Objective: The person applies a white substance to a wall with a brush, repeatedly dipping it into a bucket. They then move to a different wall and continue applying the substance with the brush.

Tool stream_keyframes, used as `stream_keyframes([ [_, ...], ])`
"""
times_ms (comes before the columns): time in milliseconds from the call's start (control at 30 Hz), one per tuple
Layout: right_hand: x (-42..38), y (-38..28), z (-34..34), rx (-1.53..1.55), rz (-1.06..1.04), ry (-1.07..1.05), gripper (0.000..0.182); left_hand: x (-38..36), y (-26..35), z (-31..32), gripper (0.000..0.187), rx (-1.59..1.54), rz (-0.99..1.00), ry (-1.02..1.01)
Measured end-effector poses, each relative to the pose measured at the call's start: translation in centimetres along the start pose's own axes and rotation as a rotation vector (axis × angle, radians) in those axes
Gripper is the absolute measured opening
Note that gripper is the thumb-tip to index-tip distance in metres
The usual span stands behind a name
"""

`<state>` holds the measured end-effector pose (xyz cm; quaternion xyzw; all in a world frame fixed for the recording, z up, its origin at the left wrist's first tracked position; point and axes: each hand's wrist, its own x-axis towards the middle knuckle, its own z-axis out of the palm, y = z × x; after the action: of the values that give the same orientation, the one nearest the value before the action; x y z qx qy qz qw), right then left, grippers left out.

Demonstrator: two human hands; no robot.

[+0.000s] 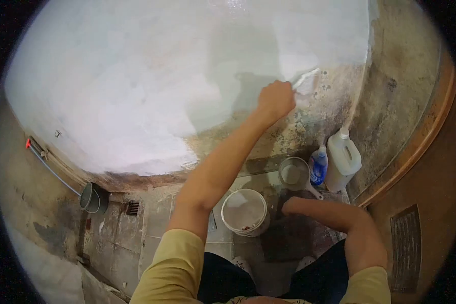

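Note:
My left hand (277, 100) is raised against the wall, its fingers closed around what looks like a white-coated paintbrush (308, 77). The brush touches the wall (137, 91) where white paint meets a stained, mouldy patch (289, 133). Low down, near my right knee, is my right hand (291, 206). Its fingers are too dark and small to make out. Just above it lies a round dipper (294, 173) with a pale handle. To its left stands a white bucket (244, 212) with whitish liquid inside.
A blue bottle (318, 166) and a translucent jug (342, 161) stand in the right corner. A dark bucket (93, 197) sits at the left near a floor drain (132, 208). A blue hose (53, 169) runs along the left wall. A wooden door (405, 223) is at right.

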<state>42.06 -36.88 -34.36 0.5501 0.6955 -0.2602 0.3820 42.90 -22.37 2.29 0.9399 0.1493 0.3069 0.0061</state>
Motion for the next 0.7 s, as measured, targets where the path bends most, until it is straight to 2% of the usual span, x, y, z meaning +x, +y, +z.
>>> stream_keyframes([
  [100, -1.2, -0.1, -0.8, -0.056, 0.014, -0.004, 0.026, 1.2, -0.3, -1.8, 0.027, 0.027, 0.0, 0.02],
  [167, -2.0, 0.1, -1.6, 0.075, -0.068, 0.116, 0.026, 0.4, -3.0, -4.8, 0.026, 0.027, -0.053, -0.045],
  [267, -4.1, -0.2, -2.5, -0.077, -0.134, 0.142, 0.025, -3.3, -9.1, -9.1, 0.03, 0.107, -0.072, 0.079],
  [333, -3.8, -0.5, -2.6, -0.081, -0.141, 0.139, 0.024, -6.6, -14.0, -13.2, 0.032, 0.169, -0.188, 0.058],
  [433, -3.3, -0.7, -2.2, -0.07, -0.15, 0.125, 0.024, -12.7, -21.5, -19.0, 0.028, 0.226, -0.285, 0.16],
  [467, -3.0, -0.7, -2.1, -0.064, -0.146, 0.116, 0.024, -15.1, -25.5, -20.6, 0.029, 0.273, -0.228, 0.217],
  [500, -2.6, -0.8, -1.9, -0.059, -0.146, 0.111, 0.024, -17.3, -27.1, -22.7, 0.028, 0.306, -0.361, 0.189],
  [533, -2.3, -0.8, -1.7, -0.051, -0.144, 0.102, 0.024, -19.9, -30.1, -24.3, 0.026, 0.359, -0.363, 0.205],
  [600, -1.7, -0.8, -1.5, -0.034, -0.135, 0.086, 0.024, -24.4, -32.2, -26.9, 0.026, 0.482, -0.566, 0.201],
  [633, -1.5, -0.6, -1.3, -0.024, -0.131, 0.083, 0.024, -26.9, -35.0, -27.6, 0.027, 0.558, -0.551, 0.18],
  [700, -0.9, -0.5, -1.2, 0.002, -0.11, 0.071, 0.024, -29.2, -35.2, -27.6, 0.025, 0.591, -0.577, 0.148],
])
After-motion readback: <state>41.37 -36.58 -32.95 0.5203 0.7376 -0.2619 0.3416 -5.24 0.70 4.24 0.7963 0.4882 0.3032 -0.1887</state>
